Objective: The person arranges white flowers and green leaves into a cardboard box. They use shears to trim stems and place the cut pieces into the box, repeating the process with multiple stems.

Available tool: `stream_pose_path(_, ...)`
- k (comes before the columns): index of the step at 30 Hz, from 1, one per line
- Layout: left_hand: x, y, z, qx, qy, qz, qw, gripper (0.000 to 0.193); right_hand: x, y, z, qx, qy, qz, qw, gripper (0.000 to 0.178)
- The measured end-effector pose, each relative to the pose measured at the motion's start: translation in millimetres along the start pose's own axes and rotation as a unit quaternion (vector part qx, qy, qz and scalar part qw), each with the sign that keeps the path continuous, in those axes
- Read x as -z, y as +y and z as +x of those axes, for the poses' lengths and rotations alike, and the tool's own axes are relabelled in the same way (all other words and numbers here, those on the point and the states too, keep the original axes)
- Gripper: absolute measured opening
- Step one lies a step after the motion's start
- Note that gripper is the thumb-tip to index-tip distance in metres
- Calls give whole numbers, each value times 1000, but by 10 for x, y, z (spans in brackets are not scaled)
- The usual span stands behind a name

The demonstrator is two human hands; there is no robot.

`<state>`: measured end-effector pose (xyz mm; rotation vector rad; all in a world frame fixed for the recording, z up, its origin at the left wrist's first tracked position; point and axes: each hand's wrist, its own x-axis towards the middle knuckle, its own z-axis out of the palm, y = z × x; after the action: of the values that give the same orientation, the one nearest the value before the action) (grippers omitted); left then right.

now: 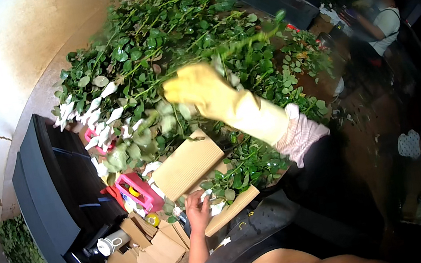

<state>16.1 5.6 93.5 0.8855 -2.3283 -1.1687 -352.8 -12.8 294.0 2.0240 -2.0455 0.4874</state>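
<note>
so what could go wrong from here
The left hand is bare beside the leafy stems, so any thorns might scratch it. The right hand, in a yellow glove, could snag or bruise leaves in the larger green pile.

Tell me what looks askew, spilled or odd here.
The right hand wears a yellow glove while the left hand is bare, an odd mismatch. Cardboard lies in a jumbled heap at lower left, pieces at differing angles. Small scraps litter the floor at right, as if dropped.
</note>
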Motion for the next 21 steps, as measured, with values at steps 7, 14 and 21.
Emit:
stream_pose_path(7,-11,-43,-23,13,2,-10,1000,26,278,257,788,-142,-28,-313,939,33)
stream_pose_path(14,-17,-47,-21,20,4,-20,1000,26,-925,-10,-508,-25,-513,-222,829,49)
stream_pose_path(21,-13,-55,-12,39,-12,-51,998,26,-538,675,-813,-222,-6,27,975,38)
